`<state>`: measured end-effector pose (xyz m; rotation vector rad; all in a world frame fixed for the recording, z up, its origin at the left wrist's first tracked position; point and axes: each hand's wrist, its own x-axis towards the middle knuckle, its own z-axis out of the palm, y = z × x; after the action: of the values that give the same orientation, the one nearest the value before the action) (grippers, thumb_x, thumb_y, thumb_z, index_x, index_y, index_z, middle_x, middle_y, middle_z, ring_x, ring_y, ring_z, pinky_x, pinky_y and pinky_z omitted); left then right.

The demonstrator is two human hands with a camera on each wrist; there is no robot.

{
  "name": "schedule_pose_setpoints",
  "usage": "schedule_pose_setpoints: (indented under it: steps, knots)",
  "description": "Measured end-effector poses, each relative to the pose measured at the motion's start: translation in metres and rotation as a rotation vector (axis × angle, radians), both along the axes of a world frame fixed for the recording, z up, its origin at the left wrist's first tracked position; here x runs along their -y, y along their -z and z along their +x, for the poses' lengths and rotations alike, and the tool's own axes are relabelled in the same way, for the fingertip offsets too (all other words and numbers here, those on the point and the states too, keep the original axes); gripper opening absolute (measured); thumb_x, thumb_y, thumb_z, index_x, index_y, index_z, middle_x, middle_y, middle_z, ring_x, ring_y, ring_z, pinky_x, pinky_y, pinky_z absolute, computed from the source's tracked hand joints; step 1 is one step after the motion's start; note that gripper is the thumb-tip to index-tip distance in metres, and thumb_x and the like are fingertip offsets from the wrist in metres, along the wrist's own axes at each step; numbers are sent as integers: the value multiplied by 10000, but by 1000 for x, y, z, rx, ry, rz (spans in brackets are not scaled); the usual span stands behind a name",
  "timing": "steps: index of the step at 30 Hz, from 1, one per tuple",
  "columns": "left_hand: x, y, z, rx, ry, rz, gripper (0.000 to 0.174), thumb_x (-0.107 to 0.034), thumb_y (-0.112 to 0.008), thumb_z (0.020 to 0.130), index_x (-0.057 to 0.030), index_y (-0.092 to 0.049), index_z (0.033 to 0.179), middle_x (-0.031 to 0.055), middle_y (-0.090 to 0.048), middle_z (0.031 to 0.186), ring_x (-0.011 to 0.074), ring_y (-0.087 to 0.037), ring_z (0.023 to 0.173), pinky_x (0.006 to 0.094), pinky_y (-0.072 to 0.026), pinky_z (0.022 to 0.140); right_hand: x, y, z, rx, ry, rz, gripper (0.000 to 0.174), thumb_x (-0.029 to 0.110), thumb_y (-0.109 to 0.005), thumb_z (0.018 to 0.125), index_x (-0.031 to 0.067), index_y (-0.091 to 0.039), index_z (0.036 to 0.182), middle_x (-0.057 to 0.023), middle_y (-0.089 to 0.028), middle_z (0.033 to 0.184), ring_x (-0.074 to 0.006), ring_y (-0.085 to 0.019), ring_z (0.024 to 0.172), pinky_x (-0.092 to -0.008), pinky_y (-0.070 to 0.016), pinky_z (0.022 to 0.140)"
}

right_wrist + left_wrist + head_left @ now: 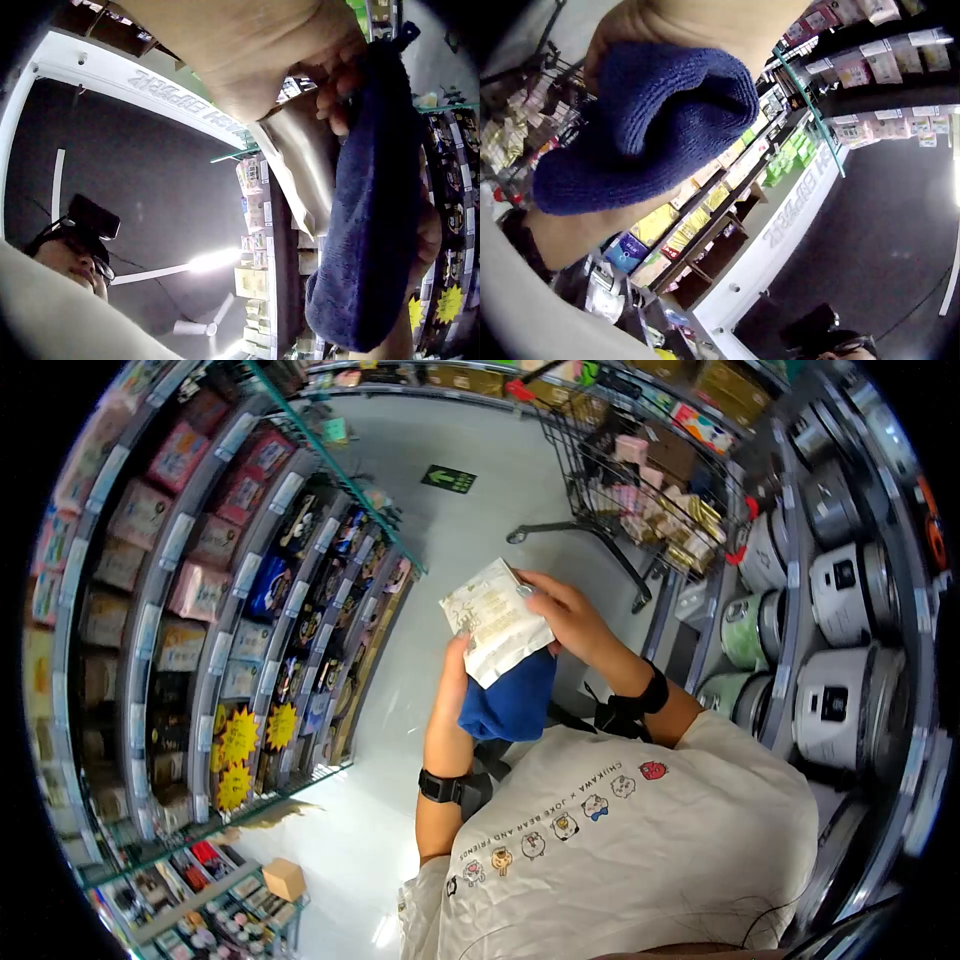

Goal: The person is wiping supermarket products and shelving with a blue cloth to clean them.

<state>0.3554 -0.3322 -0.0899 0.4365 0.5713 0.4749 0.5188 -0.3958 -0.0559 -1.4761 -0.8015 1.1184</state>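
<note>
While the person stands in a shop aisle, both hands are raised in front of the chest and both are occupied. The right hand (568, 615) has its fingers curled over the top edge of a white packet (495, 622) and pinches it. The left hand (455, 665) sits below, closed round a blue cloth (512, 702) that bunches out under the packet's lower edge and touches it.

From the left wrist view the cloth (652, 120) is a thick knit fold pressed against the hand (697, 30). From the right wrist view the packet's pale back (300, 157) lies between the right hand (255, 52) and the cloth (367, 225), which hangs just beside it.

Nothing stands between the hands and the packet. To the person's left run shelves (200, 590) packed with boxed and bagged goods, some with yellow starburst price tags (240, 735). To the right, close by the right elbow, stand rows of rice cookers (850, 590). Ahead, a shopping cart (640, 470) loaded with small packets stands on the pale floor (450, 550), near a green arrow sign (448, 478). A small cardboard box (285, 880) rests on a low shelf end.
</note>
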Motion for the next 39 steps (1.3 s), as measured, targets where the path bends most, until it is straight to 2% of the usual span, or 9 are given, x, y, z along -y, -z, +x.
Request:
schedule_pose_setpoints:
  steps: [11, 14, 20, 26, 29, 32, 35, 37, 39]
  knots:
    - [30, 3, 36, 146, -131, -208, 630, -437, -428, 865, -22, -356, 1335, 180, -469, 1296, 297, -484, 1169, 379, -384, 1002, 0, 5, 36, 98, -159, 69, 367, 140, -427, 899, 120, -510, 1256, 10, -522, 588, -39, -407, 410, -196, -349, 382]
    - [38, 2, 43, 110, -137, -202, 642, -461, -394, 867, -31, -351, 1342, 179, -461, 1305, 304, -487, 1168, 386, -392, 1000, 1, 8, 47, 148, -239, 26, 331, 212, -487, 871, 119, -567, 1179, -62, -569, 581, -93, -507, 444, -260, -419, 454]
    - [46, 6, 47, 246, -143, -205, 652, -483, -350, 870, -33, -354, 1342, 180, -465, 1298, 309, -505, 1146, 392, -416, 978, -2, 4, 56, 182, -318, 31, 300, 207, -467, 883, 98, -601, 1129, -56, -574, 595, -96, -519, 435, -254, -417, 422]
    - [56, -5, 32, 154, -182, -187, 609, -470, -390, 881, -41, -405, 1313, 180, -496, 1267, 307, -523, 1122, 398, -419, 970, 5, -14, 48, 105, -384, 46, 330, 105, -368, 916, 100, -595, 1155, 14, -514, 565, -36, -387, 403, -203, -339, 381]
    - [60, -12, 13, 78, -186, -91, 610, -473, -394, 878, -43, -410, 1310, 178, -502, 1261, 302, -532, 1112, 393, -431, 959, 9, -12, 30, 95, -393, 122, 326, 95, -362, 916, 78, -603, 1136, 12, -535, 610, -23, -388, 422, -192, -327, 388]
    - [68, -12, -24, -9, -196, -23, 608, -432, -429, 854, -6, -416, 1288, 170, -537, 1212, 281, -568, 1054, 362, -460, 915, 11, -7, 2, 97, -424, 236, 318, 133, -399, 911, 68, -570, 1171, 12, -560, 697, -14, -421, 493, -178, -337, 439]
    - [78, -1, -86, -74, -271, 76, 596, -368, -550, 797, 50, -458, 1211, 165, -592, 1097, 253, -616, 939, 336, -497, 845, 11, -7, -42, -170, -366, 502, 380, 157, -436, 892, 79, -478, 1261, 21, -552, 682, -25, -476, 533, -180, -387, 473]
    - [95, -10, -124, -91, -320, 110, 648, -389, -608, 781, 52, -443, 1227, 174, -582, 1117, 260, -611, 951, 353, -501, 842, 13, -9, -68, -263, -422, 487, 476, 256, -474, 896, 76, -383, 1328, -36, -586, 966, -77, -558, 799, -184, -425, 641]
    - [114, -26, -151, -20, -314, 46, 743, -444, -645, 779, 53, -393, 1270, 181, -559, 1166, 283, -597, 988, 372, -494, 865, 19, -12, -98, -481, -577, 400, 561, 322, -506, 890, 84, -329, 1366, -82, -510, 1163, -137, -508, 1018, -243, -417, 811]
